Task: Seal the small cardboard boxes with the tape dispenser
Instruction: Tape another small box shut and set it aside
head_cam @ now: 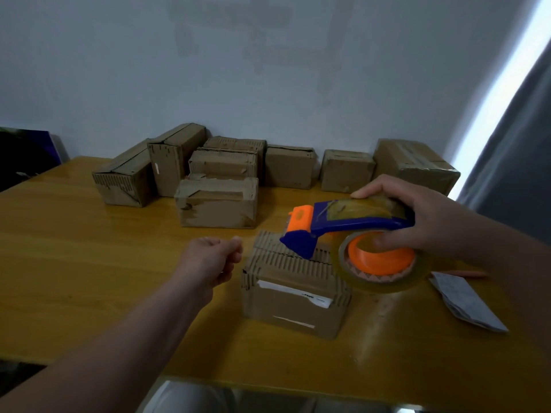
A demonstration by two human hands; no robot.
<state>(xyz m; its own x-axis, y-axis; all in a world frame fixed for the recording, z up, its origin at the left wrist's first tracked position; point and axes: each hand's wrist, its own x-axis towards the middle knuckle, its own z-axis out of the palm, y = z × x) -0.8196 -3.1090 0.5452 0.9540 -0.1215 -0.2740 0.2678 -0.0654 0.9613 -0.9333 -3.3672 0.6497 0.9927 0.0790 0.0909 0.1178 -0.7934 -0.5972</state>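
A small cardboard box [293, 296] with a white label on its front stands on the yellow table [89, 263], near the front middle. My right hand [429, 219] grips a blue and orange tape dispenser [351, 234] with a clear tape roll, held above the box's right side; its blue nose points down at the box top. To the left of the box, my left hand [213, 257] hovers with its fingers curled and thumb against forefinger. Whether it pinches a tape end cannot be told.
Several more cardboard boxes [216, 202] stand in a row along the back wall. A folded paper slip [465, 302] and a pink pen [468, 274] lie at the right. A dark object [26, 153] sits at the far left edge.
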